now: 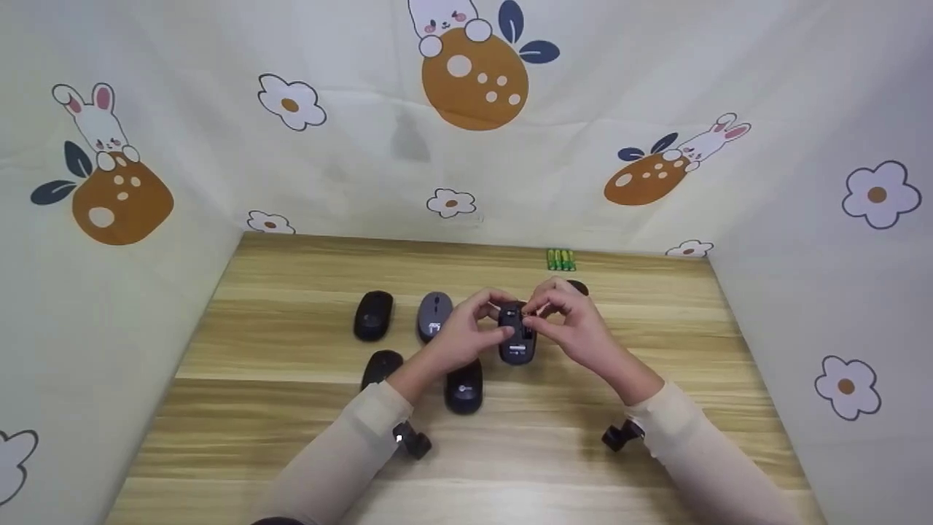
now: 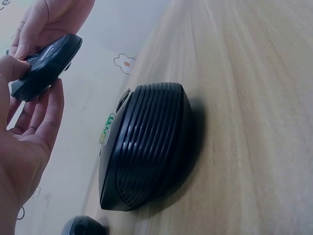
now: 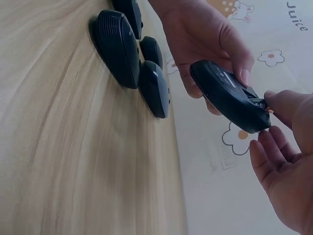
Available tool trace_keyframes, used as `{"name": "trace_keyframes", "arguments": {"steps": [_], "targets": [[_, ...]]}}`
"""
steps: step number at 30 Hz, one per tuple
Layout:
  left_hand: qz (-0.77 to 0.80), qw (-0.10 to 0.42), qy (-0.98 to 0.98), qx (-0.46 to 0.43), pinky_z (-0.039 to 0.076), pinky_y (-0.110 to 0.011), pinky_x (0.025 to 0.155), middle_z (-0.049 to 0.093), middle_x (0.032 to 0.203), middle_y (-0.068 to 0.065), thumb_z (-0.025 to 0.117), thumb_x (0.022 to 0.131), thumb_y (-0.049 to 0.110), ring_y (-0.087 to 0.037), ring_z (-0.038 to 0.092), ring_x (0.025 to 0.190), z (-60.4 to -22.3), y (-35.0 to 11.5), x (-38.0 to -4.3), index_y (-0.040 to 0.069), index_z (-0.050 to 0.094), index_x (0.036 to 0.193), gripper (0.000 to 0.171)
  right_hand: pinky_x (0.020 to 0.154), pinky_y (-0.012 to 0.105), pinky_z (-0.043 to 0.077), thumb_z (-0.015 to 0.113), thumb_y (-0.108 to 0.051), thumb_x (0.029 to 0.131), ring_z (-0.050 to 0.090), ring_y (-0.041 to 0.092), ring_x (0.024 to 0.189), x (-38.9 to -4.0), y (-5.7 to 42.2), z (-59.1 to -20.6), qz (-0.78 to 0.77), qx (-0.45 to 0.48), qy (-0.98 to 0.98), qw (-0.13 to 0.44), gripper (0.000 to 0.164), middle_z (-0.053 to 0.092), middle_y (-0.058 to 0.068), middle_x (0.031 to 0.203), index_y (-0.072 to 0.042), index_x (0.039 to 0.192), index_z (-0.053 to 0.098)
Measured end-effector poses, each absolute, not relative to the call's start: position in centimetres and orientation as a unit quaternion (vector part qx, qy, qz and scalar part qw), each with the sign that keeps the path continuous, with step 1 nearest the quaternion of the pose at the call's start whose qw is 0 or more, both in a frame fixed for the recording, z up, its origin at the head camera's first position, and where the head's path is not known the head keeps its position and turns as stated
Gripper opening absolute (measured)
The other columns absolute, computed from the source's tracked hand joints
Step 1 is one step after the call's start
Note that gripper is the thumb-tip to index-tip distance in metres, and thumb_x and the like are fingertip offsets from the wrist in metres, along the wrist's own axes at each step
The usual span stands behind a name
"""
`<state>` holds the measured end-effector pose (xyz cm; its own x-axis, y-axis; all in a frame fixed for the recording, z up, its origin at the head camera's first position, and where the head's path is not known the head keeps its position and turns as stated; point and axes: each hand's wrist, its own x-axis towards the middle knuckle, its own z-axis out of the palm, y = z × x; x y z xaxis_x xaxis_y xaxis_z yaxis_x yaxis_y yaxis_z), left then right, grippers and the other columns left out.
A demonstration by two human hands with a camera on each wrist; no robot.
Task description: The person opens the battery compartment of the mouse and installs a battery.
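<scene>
An upturned black computer mouse [image 1: 517, 350] is held above the table, its battery slot uncovered and its underside facing up. My left hand [image 1: 470, 332] grips it from the left, thumb on the underside and fingers beneath. A small dark battery [image 3: 257, 103] with an orange end sits partly in the slot. My right hand [image 1: 572, 321] pinches at that battery, its thumb against the orange end. The other right fingers [image 3: 274, 147] curve by the mouse's end. In the left wrist view, the same mouse [image 2: 49, 66] appears between both hands.
Left of the hands lie a black mouse [image 1: 374, 316], a grey mouse [image 1: 435, 310], another black mouse [image 1: 382, 364] and a black mouse with a logo [image 1: 464, 390]. Several green batteries [image 1: 561, 259] lie at the table's back edge. A dark rounded object [image 1: 579, 287] shows behind the right hand.
</scene>
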<state>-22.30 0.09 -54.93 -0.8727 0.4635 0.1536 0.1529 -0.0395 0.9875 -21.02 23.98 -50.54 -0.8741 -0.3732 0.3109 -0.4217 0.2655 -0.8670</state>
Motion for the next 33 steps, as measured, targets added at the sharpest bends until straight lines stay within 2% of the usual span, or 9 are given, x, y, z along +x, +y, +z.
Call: {"name": "trace_keyframes", "arguments": {"steps": [4,11,15,18,25,33], "targets": [[0.69,0.111,0.679,0.225,0.063,-0.027,0.082,0.07,0.132,-0.01,0.08,0.097,0.003,-0.024,0.067,0.109,-55.11,0.22,-22.28,0.005,0.066,0.139,0.045,0.097,0.038,0.065,0.081,0.0,0.099,0.068,0.028,0.119,-20.76,23.84,-51.02,0.587,0.231,-0.776,-0.004,0.009,0.071,0.017,0.123,-0.003,0.107,0.079],[0.69,0.091,0.682,0.226,0.062,-0.025,0.076,0.073,0.121,-0.008,0.081,0.096,0.002,-0.026,0.068,0.107,-55.13,0.34,-22.09,0.004,0.065,0.14,0.046,0.097,0.037,0.065,0.079,0.005,0.098,0.071,0.025,0.12,-20.37,23.54,-51.33,0.635,0.197,-0.747,-0.015,0.011,0.072,0.026,0.128,0.009,0.105,0.073],[0.685,0.075,0.688,0.23,0.061,-0.024,0.075,0.073,0.121,-0.009,0.081,0.095,0.001,-0.027,0.068,0.107,-55.13,0.47,-22.11,0.003,0.065,0.139,0.046,0.098,0.036,0.065,0.078,0.008,0.097,0.072,0.025,0.119,-20.44,23.36,-51.38,0.646,0.192,-0.739,-0.008,0.006,0.073,0.027,0.127,0.004,0.101,0.075],[0.683,0.069,0.69,0.23,0.061,-0.024,0.075,0.073,0.122,-0.009,0.081,0.095,0.0,-0.028,0.068,0.107,-55.09,0.61,-22.11,0.003,0.066,0.138,0.046,0.097,0.037,0.065,0.078,0.012,0.095,0.072,0.027,0.118,-20.47,23.25,-51.39,0.651,0.187,-0.736,-0.001,0.012,0.073,0.027,0.125,0.0,0.098,0.077],[0.681,0.069,0.692,0.228,0.062,-0.025,0.078,0.073,0.124,-0.01,0.082,0.096,0.001,-0.027,0.068,0.108,-55.01,0.72,-22.08,0.004,0.067,0.138,0.045,0.093,0.039,0.067,0.078,0.014,0.093,0.07,0.033,0.119,-20.44,23.28,-51.35,0.648,0.188,-0.738,0.004,0.008,0.073,0.027,0.125,0.008,0.096,0.074],[0.681,0.072,0.693,0.226,0.064,-0.026,0.079,0.073,0.124,-0.009,0.082,0.096,0.001,-0.027,0.068,0.109,-54.94,0.89,-22.06,0.005,0.067,0.137,0.045,0.091,0.039,0.067,0.078,0.014,0.092,0.071,0.033,0.116,-20.48,23.4,-51.32,0.64,0.187,-0.745,0.014,0.01,0.074,0.025,0.123,0.005,0.09,0.073]]}}
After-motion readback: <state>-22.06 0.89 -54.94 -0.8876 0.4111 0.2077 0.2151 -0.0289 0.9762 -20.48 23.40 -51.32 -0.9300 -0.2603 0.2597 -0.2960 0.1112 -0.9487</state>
